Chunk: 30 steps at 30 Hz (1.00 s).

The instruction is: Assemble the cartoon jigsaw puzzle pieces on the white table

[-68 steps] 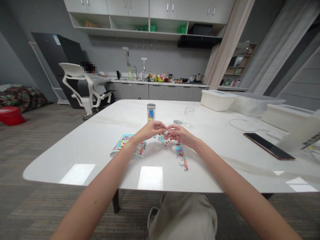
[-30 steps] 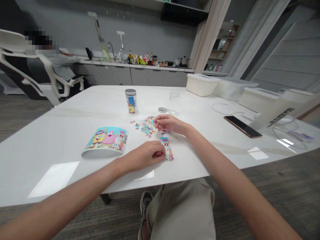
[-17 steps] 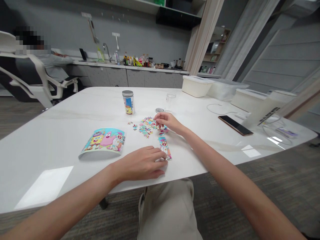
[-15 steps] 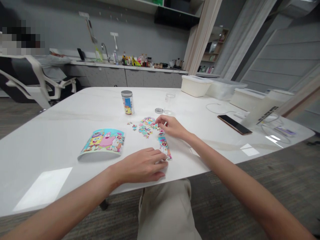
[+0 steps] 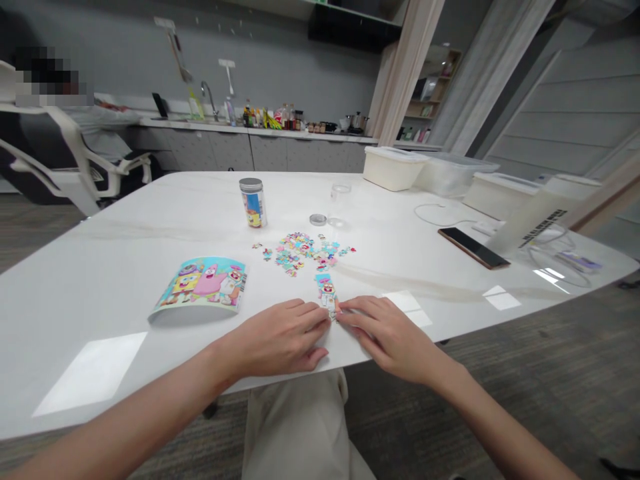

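Observation:
A narrow joined strip of puzzle pieces [image 5: 326, 291] lies on the white table near its front edge. My left hand [image 5: 286, 335] rests at the strip's lower left, its fingers together and the fingertips on the lower end; something small under them is too hidden to name. From the right, my right hand [image 5: 387, 332] touches the strip's lower right corner with its fingertips, the fingers a little apart. Beyond the strip is a pile of loose puzzle pieces [image 5: 300, 250]. A curved picture sheet [image 5: 207, 285] with cartoon figures stands left of my left hand.
Behind the pile are a lidded jar [image 5: 253, 203], a metal lid [image 5: 318, 219] and a clear jar [image 5: 341, 203]. A phone [image 5: 473, 247], a cable and storage boxes [image 5: 393, 168] are at the right. A person sits at the far left on a chair [image 5: 75, 157].
My right hand has come back from the pile to the strip's lower end. The loose pieces it covered now show. My left hand has hardly moved.

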Each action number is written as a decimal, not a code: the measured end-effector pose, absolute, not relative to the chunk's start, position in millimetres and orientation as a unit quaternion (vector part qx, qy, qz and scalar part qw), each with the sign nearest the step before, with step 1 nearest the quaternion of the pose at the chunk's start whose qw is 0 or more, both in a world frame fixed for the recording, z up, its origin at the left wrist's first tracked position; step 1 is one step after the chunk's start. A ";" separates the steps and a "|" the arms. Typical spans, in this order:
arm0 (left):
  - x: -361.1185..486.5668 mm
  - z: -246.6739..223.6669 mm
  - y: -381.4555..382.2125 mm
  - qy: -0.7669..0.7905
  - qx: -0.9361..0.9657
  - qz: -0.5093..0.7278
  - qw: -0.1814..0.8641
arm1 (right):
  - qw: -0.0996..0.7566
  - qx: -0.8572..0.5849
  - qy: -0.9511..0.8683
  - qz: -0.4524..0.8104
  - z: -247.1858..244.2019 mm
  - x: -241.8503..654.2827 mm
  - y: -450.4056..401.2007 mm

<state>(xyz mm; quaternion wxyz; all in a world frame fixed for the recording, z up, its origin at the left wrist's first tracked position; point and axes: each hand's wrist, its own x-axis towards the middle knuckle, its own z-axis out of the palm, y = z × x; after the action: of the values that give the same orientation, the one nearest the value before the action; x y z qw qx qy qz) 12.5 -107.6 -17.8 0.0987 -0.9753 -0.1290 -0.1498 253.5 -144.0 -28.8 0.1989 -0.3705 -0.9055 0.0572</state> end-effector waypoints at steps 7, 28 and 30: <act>10.9 -17.4 -108.9 -0.140 -0.978 -0.137 0.077 | 0.200 -0.373 -0.906 0.032 -28.3 255.2 -147.3; 11.3 -12.6 -106.2 -0.121 -0.982 -0.143 0.029 | 0.204 -0.368 -0.907 0.025 -27.0 251.8 -146.3; 11.4 -12.0 -106.9 -0.122 -0.981 -0.147 0.032 | 0.204 -0.368 -0.907 0.028 -27.3 252.2 -146.1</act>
<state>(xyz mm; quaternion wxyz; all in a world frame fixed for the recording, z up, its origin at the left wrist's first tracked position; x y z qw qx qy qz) 11.4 -106.9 -12.0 0.0318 -0.9811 -0.1217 -0.1467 252.2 -146.1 -27.3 0.2042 -0.3680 -0.9067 0.0280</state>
